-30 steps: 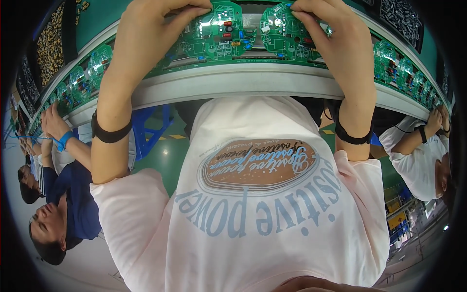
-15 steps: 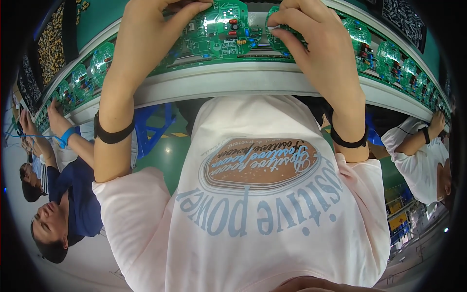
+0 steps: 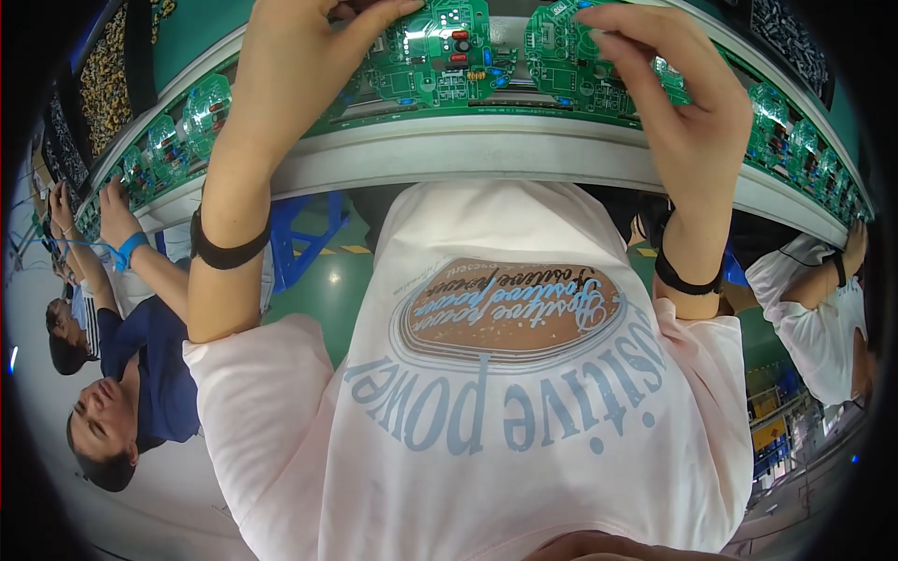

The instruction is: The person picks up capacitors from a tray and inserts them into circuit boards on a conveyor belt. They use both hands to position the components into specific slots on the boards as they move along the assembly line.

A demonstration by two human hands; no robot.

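Observation:
A green circuit board point(image 3: 426, 65) with red, blue and black components lies in front of me, left of centre. My left hand point(image 3: 304, 79) is at its upper left, the thumb stretched along its far edge. The other left fingertips run past the top of the picture, so their grip is hidden. A second green board point(image 3: 557, 61), with fewer parts showing, sits just to the right. Over its right side is my right hand point(image 3: 687, 79), with thumb and index finger slightly apart and nothing visible between them. Both boards rest on a pale-edged rail point(image 3: 468, 150).
More populated boards line the rail to the left point(image 3: 206, 107) and right point(image 3: 772, 107). Bins of small yellowish parts point(image 3: 103, 79) and grey parts point(image 3: 795, 42) stand beyond. A co-worker in dark blue point(image 3: 154, 374) works at left; another person's arm point(image 3: 814, 290) reaches in at right.
My right hand has moved right, off the second board's left part, and its pinch has opened; the small pale piece seen in it no longer shows. My left hand stays at the first board.

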